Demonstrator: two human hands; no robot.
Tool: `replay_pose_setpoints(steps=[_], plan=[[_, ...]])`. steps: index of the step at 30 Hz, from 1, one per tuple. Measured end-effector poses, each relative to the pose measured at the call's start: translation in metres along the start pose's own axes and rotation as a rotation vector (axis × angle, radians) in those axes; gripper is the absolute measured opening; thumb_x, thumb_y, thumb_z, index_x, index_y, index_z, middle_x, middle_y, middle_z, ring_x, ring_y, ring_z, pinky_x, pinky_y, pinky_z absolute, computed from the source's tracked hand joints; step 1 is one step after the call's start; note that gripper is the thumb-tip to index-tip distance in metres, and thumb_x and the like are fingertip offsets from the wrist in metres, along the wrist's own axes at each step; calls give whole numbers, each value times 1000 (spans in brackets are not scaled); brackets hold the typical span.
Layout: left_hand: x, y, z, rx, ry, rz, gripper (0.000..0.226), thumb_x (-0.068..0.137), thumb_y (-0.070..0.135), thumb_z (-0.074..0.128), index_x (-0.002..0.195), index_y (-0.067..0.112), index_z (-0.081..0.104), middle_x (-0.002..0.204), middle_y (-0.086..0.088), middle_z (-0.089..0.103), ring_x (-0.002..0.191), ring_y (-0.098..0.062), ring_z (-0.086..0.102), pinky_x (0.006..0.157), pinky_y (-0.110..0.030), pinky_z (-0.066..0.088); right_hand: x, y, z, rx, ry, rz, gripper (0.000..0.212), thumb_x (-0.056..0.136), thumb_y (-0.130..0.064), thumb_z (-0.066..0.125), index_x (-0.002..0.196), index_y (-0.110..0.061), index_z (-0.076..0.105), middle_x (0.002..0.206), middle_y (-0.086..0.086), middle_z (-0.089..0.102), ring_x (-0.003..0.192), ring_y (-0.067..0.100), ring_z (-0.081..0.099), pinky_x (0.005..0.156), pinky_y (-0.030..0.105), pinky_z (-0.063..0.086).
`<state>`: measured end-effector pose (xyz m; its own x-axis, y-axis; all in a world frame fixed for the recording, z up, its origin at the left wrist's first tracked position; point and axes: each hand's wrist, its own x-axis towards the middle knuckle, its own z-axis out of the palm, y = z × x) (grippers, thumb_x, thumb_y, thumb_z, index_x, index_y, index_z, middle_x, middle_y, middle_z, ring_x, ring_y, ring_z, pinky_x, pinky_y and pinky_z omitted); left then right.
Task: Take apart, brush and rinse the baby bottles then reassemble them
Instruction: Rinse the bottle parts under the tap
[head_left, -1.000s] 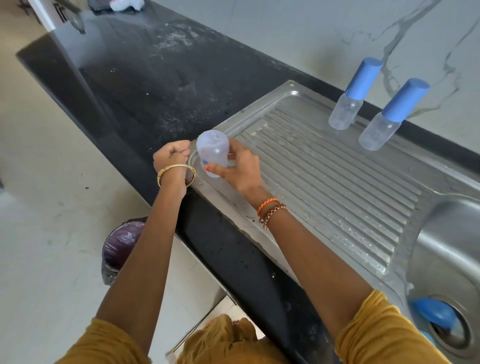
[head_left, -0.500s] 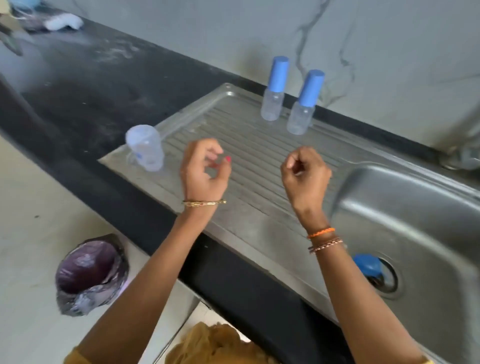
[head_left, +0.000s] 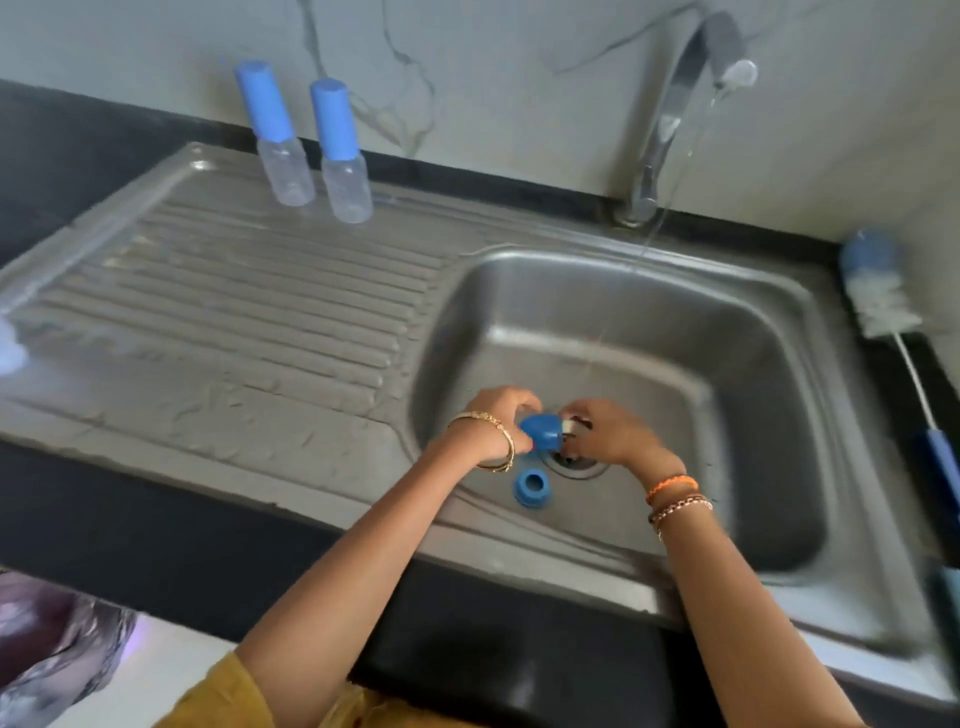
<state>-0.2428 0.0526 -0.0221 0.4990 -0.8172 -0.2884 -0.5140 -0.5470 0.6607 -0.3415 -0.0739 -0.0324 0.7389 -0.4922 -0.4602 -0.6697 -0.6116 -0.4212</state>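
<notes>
Down in the steel sink basin (head_left: 649, 322), my left hand (head_left: 496, 423) is closed on a blue bottle cap (head_left: 540, 430) just above the drain. My right hand (head_left: 605, 431) pinches a small pale piece (head_left: 568, 427) at the cap's open end; what it is I cannot tell. A blue screw ring (head_left: 530, 487) lies on the basin floor below my hands. Two assembled bottles with blue caps stand at the back of the drainboard, one (head_left: 275, 135) on the left, the other (head_left: 340, 150) beside it. An upturned clear bottle body (head_left: 8, 348) shows blurred at the far left edge.
The tap (head_left: 675, 114) runs a thin stream into the basin, right of my hands. A bottle brush (head_left: 883, 306) with a blue handle lies on the black counter at the right. A bin with a purple bag (head_left: 47, 639) stands on the floor at lower left.
My hands left the clear bottle body standing on the drainboard, swung right into the basin and took hold of the blue cap. The view panned right with them.
</notes>
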Motion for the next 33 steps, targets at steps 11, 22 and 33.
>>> replay_pose_setpoints(steps=[11, 22, 33], plan=[[31, -3, 16, 36, 170, -209, 47, 83, -5, 50, 127, 10, 54, 132, -10, 53, 120, -25, 50, 103, -28, 36, 30, 6, 56, -799, -301, -577, 52, 88, -10, 56, 137, -12, 39, 133, 15, 41, 114, 35, 52, 85, 44, 47], [57, 3, 17, -339, 446, -198, 34, 86, -10, 49, 117, 2, 59, 117, -14, 60, 89, -18, 54, 75, -9, 42, 48, 18, 15, -77, 70, -430, 53, 77, -29, 70, 125, -16, 49, 116, 11, 52, 100, 30, 56, 80, 36, 47], [121, 84, 11, -990, 362, -117, 25, 94, 7, 50, 118, 6, 58, 113, -10, 62, 100, -20, 59, 74, -19, 51, 78, 27, -66, 995, 662, -29, 34, 74, -15, 77, 100, -19, 56, 92, -2, 64, 81, 9, 60, 82, 25, 51]])
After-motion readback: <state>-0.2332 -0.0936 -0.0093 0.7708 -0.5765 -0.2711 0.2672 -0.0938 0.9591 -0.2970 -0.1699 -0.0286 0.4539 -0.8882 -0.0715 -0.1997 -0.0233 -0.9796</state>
